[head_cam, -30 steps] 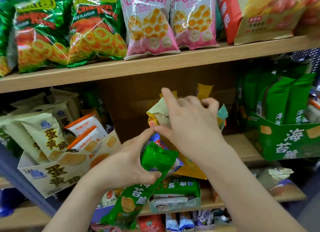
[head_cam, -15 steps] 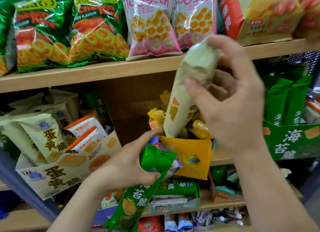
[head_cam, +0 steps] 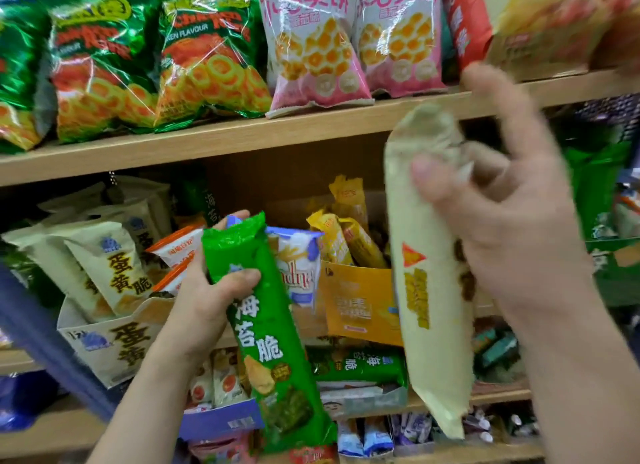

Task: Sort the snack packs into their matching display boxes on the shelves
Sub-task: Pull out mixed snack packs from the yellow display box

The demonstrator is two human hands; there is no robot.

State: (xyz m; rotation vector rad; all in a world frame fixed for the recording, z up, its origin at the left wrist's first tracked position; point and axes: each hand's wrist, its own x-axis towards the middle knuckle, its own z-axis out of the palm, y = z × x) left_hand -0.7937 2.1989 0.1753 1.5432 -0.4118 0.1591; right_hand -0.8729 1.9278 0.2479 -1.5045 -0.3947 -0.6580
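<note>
Bright, even overhead shop light, soft picture.
Glare flashes off the green foil bags up top, the right hand smears with motion blur, and the upper shelf bows wide-angle, throwing shadow beneath.

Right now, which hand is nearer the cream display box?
Left. The left hand, gripping the green pack, is beside the cream display box; the right hand holds a cream pack far right.
</note>
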